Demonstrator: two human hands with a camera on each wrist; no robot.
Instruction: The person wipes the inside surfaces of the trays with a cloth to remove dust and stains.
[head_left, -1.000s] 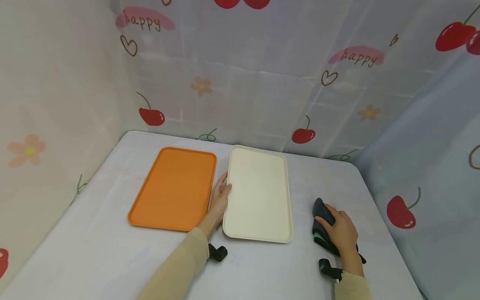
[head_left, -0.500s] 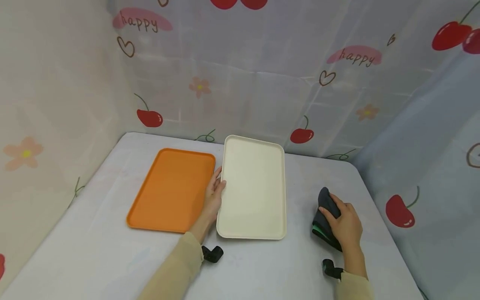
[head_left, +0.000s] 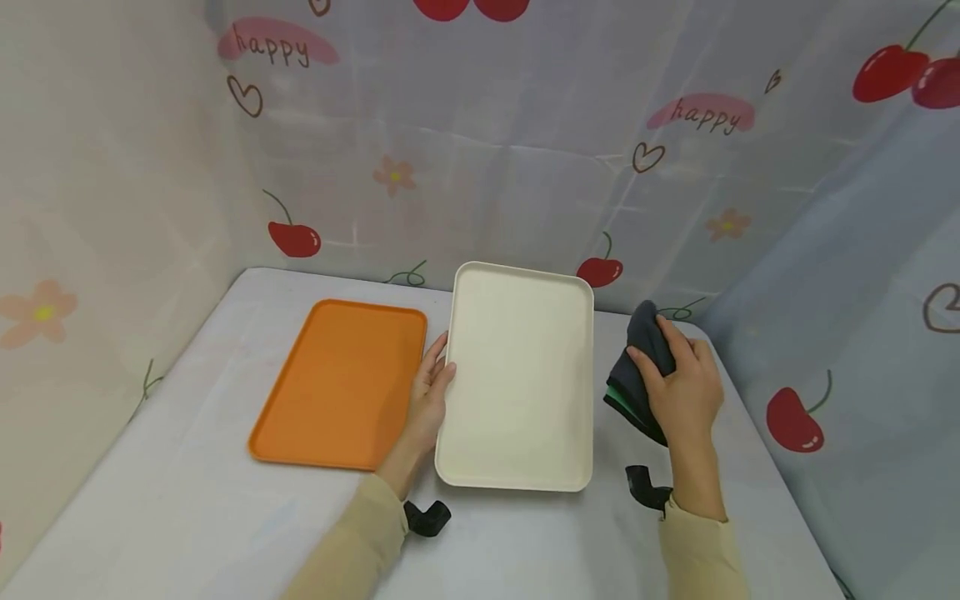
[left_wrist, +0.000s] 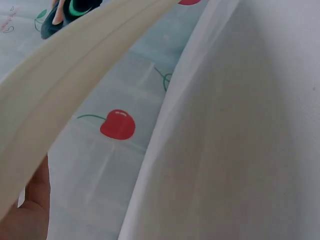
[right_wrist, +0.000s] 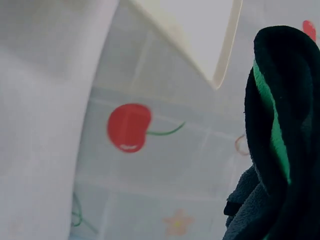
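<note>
Best to steady the cream tray [head_left: 517, 375], raised over the worktop [head_left: 187, 492] beside the orange tray [head_left: 341, 383], before moving the dark cloth [head_left: 649, 337] closer. Holding the cream tray's left edge in the left grip [head_left: 429, 407], forearm slanting inward; hard to judge finger placement behind. Clutching the cloth in the right grip [head_left: 686, 393], knuckles up.

An orange rectangular tray [head_left: 341, 383] lies flat on the white worktop [head_left: 187, 517]. Pale fabric [head_left: 480, 200] hangs behind it and along both sides, printed with red cherries [head_left: 295, 240], peach-coloured flowers [head_left: 394, 176] with yellow centres, brown heart outlines [head_left: 244, 97] and pink patches [head_left: 277, 42] bearing the word "happy".
</note>
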